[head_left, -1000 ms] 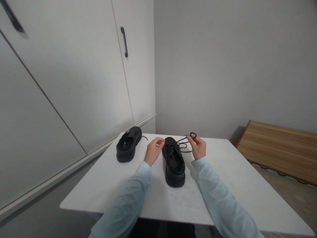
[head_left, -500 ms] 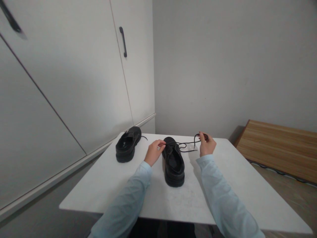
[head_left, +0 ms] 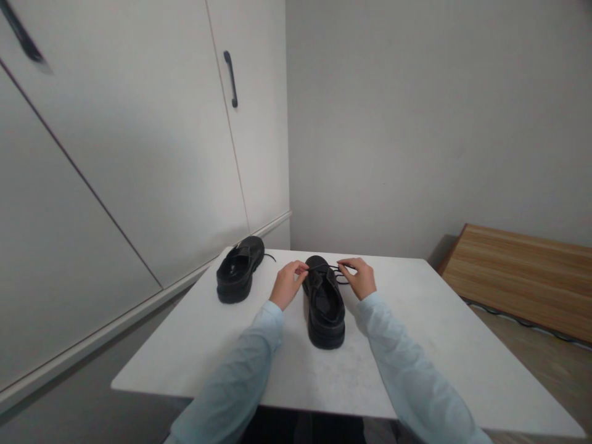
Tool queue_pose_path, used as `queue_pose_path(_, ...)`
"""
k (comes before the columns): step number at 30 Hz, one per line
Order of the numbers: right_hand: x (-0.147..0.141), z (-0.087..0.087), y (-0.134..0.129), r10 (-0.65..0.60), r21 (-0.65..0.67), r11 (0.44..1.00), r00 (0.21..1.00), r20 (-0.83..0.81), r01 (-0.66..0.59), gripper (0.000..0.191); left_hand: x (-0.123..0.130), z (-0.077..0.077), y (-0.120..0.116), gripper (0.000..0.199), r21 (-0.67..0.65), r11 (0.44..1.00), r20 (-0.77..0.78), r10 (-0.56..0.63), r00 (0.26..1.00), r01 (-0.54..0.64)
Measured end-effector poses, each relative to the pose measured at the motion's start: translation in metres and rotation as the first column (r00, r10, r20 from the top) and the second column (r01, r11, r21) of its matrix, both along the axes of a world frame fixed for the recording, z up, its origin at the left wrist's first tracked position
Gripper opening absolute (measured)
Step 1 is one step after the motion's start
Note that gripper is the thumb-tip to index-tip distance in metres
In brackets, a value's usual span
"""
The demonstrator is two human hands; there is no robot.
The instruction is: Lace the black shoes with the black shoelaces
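Observation:
A black shoe [head_left: 326, 314] stands on the white table, toe pointing away from me. Its thin black shoelace [head_left: 324, 266] runs across the front of the shoe between my two hands. At the left side of the toe, my left hand [head_left: 289, 283] pinches the lace. My right hand [head_left: 359, 277], just right of the shoe, has thumb and finger closed on the lace too. Loops of it hang beside the right fingertips. The matching black shoe [head_left: 238, 271] rests farther left, with one lace end sticking out on its right.
The white table [head_left: 416, 345] extends under both shoes, its back edge near a grey wall [head_left: 416, 123]. White cupboard doors [head_left: 139, 135] with dark handles line the left. A wood-grain board [head_left: 522, 277] is off to the right beyond the table.
My right hand has moved left along the lace, closer to the shoe. The lace stretch between my hands is shorter. My left hand stays at the toe.

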State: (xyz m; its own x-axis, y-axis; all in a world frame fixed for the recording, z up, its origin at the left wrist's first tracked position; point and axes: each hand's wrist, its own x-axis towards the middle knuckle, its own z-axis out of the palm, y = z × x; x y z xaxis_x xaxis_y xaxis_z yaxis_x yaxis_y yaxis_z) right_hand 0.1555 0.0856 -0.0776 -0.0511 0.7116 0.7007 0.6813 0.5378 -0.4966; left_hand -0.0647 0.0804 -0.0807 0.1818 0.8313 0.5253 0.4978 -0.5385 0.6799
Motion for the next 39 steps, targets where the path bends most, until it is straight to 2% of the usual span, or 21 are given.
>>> queue_pose_path(7,-0.007,0.003,-0.004,0.088,-0.071,0.995,0.975,0.202,-0.075,0.017,0.000,-0.001,0.001,0.011,0.010,1.000,0.004,-0.002,1.000,0.002)
queue_pose_path(16,-0.004,0.006,-0.006,0.242,-0.163,0.963,0.951,0.190,-0.213,0.038,-0.002,0.000,0.002,0.009,-0.009,1.000,0.006,0.026,1.000,-0.026)
queue_pose_path(26,-0.003,-0.005,-0.002,0.229,-0.226,0.957,0.955,0.189,-0.184,0.045,-0.001,-0.006,0.004,0.006,-0.024,1.000,0.037,0.022,0.999,-0.021)
queue_pose_path(33,-0.004,-0.005,-0.004,0.221,-0.234,0.955,0.964,0.146,-0.184,0.054,0.001,-0.010,0.006,0.006,-0.016,1.000,0.083,0.015,0.996,-0.013)
queue_pose_path(39,-0.005,-0.003,-0.006,0.229,-0.237,0.952,0.965,0.130,-0.194,0.051,0.005,-0.014,0.006,0.006,-0.015,1.000,0.092,0.029,0.995,-0.027)
